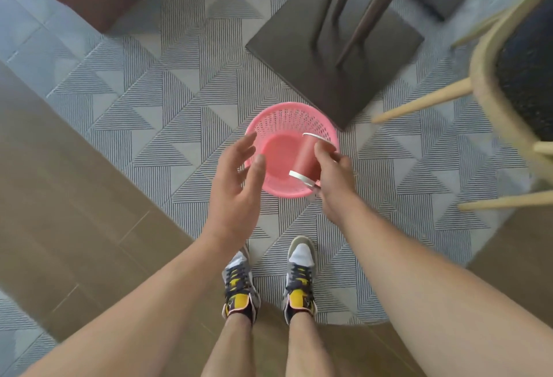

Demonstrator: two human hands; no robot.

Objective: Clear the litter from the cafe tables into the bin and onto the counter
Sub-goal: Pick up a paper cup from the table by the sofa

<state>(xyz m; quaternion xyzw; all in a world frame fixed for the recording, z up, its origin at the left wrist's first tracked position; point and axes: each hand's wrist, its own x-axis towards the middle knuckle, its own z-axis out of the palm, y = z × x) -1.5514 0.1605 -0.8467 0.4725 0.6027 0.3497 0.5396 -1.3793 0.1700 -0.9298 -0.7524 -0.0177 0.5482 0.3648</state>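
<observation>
Red paper cup (306, 156): held over the pink bin, tipped well off upright, one white-edged end far and the other near.
Right hand (335, 185): grasping the cup, with fingers and thumb curled round its right side.
Left hand (236, 185): released, fingers spread and relaxed, holding nothing, over the bin's left rim.
Pink bin (281, 119): a mesh-walled basket on the patterned floor, just beyond the shoes (239, 284) and beside the dark table base (314, 47).
Step in hand: dropping the cup into the bin, by my judgement.
Doing it well: keep the cup over the middle of the opening, not the near-right rim. Let go low so it does not bounce off the wall, and keep the left hand out of its path. Whether any liquid is left inside cannot be told.
Count: one cup, one bin, two hands, one table base, one chair (493, 101) on the right, two shoes.
</observation>
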